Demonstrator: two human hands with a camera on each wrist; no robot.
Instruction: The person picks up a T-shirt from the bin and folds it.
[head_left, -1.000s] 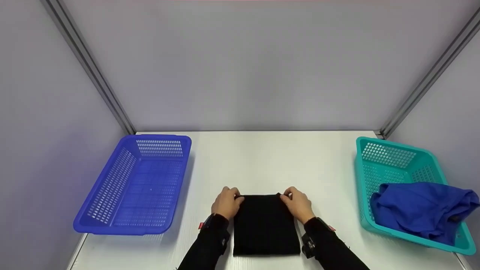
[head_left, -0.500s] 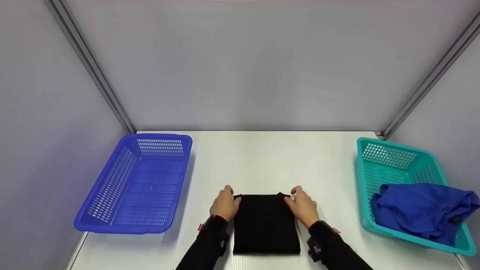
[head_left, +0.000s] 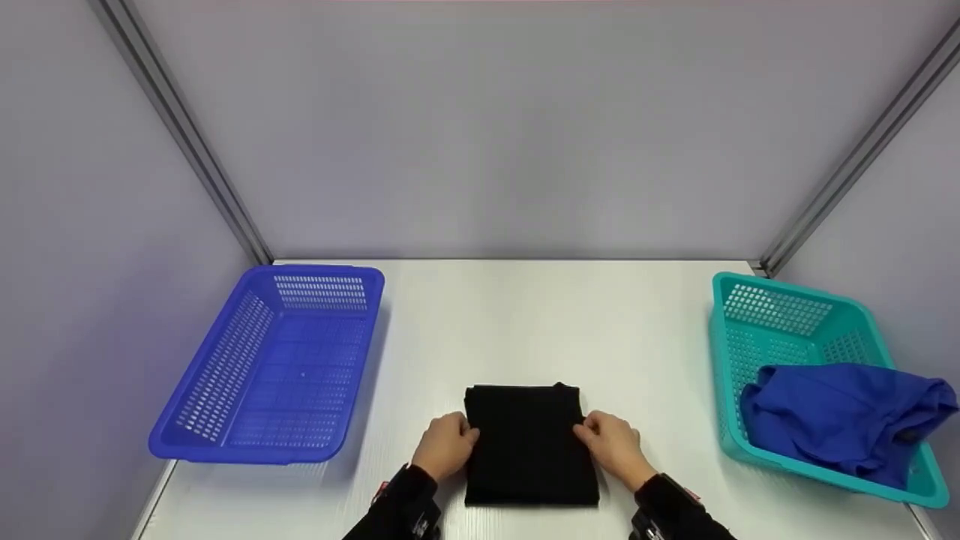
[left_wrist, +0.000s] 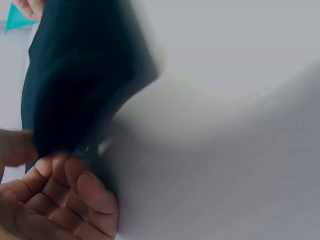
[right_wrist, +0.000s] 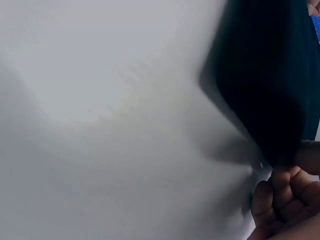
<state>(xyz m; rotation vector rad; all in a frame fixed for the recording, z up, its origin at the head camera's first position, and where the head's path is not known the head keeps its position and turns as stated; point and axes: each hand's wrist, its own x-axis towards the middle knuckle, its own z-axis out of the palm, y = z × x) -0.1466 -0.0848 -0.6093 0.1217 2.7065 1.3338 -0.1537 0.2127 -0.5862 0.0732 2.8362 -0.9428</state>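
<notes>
A black cloth, folded into a near-square, lies on the white table in front of me. At its left edge my left hand pinches the fabric between thumb and curled fingers. My right hand does the same at the right edge, a little below the far corner. Both wrist views show the edge of the dark cloth, in the left wrist view and the right wrist view, caught between thumb and fingertips. A small bump of fabric sticks up at the far right of the fold.
A blue perforated basket stands on the left with nothing in it. On the right is a teal basket with a crumpled blue cloth that hangs over its rim. Grey panels wall the table at the back and both sides.
Both hands have slid from the cloth's far corners toward me along its sides, and now pinch the side edges. The cloth has stayed nearly in place; the baskets have not moved.
</notes>
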